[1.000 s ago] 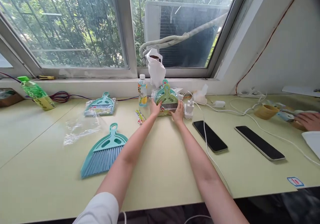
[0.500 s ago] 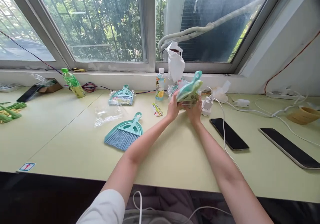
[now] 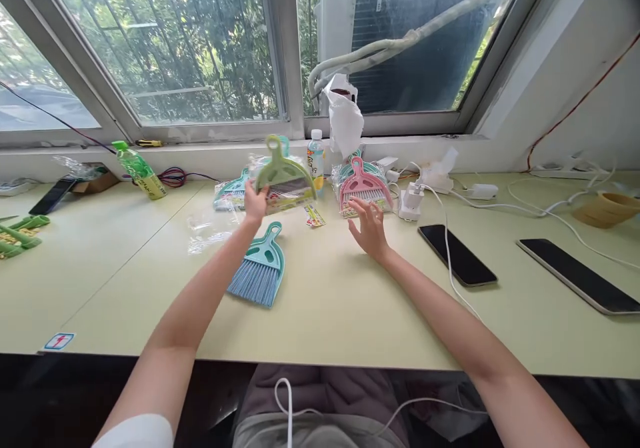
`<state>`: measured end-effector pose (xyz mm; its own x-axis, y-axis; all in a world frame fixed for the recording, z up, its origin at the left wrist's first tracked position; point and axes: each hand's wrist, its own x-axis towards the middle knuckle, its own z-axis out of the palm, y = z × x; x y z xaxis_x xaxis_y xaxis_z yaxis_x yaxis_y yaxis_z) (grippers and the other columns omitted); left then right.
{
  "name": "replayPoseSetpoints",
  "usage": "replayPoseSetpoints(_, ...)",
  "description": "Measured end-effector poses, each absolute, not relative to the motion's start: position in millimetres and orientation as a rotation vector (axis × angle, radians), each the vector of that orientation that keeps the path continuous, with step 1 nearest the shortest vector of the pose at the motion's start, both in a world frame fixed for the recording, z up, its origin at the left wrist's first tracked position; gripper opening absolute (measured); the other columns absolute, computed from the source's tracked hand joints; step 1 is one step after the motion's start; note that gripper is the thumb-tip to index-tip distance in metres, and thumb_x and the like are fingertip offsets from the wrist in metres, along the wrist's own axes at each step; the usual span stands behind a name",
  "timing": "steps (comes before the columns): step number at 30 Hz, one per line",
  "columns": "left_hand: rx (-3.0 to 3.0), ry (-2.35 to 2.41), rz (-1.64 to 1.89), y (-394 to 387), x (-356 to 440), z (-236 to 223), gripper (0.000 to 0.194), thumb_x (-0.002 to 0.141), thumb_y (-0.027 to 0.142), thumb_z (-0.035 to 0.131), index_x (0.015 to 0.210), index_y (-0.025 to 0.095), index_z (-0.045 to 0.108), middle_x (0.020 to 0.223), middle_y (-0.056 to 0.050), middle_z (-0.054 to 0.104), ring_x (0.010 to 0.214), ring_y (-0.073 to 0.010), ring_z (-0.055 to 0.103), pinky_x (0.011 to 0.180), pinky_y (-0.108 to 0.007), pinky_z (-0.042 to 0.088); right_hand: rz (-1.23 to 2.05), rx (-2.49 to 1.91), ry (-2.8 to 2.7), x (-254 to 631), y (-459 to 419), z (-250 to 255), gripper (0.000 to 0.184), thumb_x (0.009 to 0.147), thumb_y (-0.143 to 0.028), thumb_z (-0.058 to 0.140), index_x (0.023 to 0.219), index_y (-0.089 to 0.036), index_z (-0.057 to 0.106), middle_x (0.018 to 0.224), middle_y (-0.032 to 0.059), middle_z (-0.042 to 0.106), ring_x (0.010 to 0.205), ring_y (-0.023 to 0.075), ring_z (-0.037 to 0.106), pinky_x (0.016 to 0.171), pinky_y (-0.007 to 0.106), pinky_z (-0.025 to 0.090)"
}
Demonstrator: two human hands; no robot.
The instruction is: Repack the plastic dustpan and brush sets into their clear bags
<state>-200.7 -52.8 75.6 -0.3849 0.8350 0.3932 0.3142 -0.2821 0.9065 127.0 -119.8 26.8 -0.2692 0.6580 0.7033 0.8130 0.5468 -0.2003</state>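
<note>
My left hand [image 3: 256, 203] grips the side of a green dustpan-and-brush set [image 3: 284, 171] in clear wrapping, raised above the table; a teal handle shows behind it. My right hand [image 3: 371, 231] is open, fingers spread, holding nothing. Its fingertips overlap the lower edge of a wrapped pink dustpan-and-brush set [image 3: 365, 183]; I cannot tell if they touch. Teal sets lie behind the pink one. An unwrapped teal dustpan [image 3: 266, 251] with a blue-bristled brush [image 3: 254, 281] lies nearer me, partly behind my left forearm. Another wrapped teal set [image 3: 233, 189] sits behind my left hand.
A drink bottle [image 3: 315, 158] and a small printed card [image 3: 315, 217] are near the middle. Clear plastic wrap [image 3: 207, 235] lies left. A green bottle [image 3: 140, 170] leans farther left. A charger [image 3: 411, 201], white cable, phone [image 3: 456, 255] and tablet [image 3: 575, 273] lie right.
My left hand has carried the green set, with the teal one behind it, leftward. My right hand has let go and opened, and the pink set now shows.
</note>
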Motion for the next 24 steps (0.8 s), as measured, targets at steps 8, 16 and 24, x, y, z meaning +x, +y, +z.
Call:
replayPoseSetpoints(8, 1.095, 1.755, 1.512, 5.4, -245.9, 45.3, 0.046, 0.076, 0.034, 0.076, 0.112, 0.021, 0.05, 0.12, -0.014, 0.064, 0.117, -0.0296, 0.061, 0.092, -0.043, 0.053, -0.131, -1.184, -2.093, 133.9, -111.7, 24.4, 0.035, 0.094, -0.012, 0.039, 0.094, -0.026, 0.071, 0.107, 0.0025, 0.074, 0.108, 0.0235, 0.063, 0.11, 0.046, 0.031)
replayPoseSetpoints(16, 1.15, 1.918, 1.333, 41.5, -214.2, 52.7, 0.059, 0.066, 0.018, 0.08, 0.116, 0.016, 0.049, 0.125, -0.024, 0.06, 0.135, -0.043, 0.047, 0.106, -0.056, 0.041, -0.222, -1.367, -2.036, 129.6, -110.5, 21.3, 0.025, 0.093, -0.019, 0.047, 0.093, -0.023, 0.072, 0.106, 0.0062, 0.073, 0.101, 0.0268, 0.062, 0.091, 0.042, 0.04)
replayPoseSetpoints(24, 1.421, 1.758, 1.601, 23.6, -204.3, 69.3, 0.038, 0.084, 0.019, 0.061, 0.121, 0.016, 0.055, 0.131, -0.018, 0.06, 0.136, -0.0273, 0.047, 0.117, -0.046, 0.035, -0.01, -1.338, -2.092, 160.6, -107.9, 28.4, 0.023, 0.09, -0.022, 0.048, 0.103, -0.019, 0.066, 0.076, 0.0035, 0.067, 0.062, 0.0171, 0.058, 0.063, 0.027, 0.041)
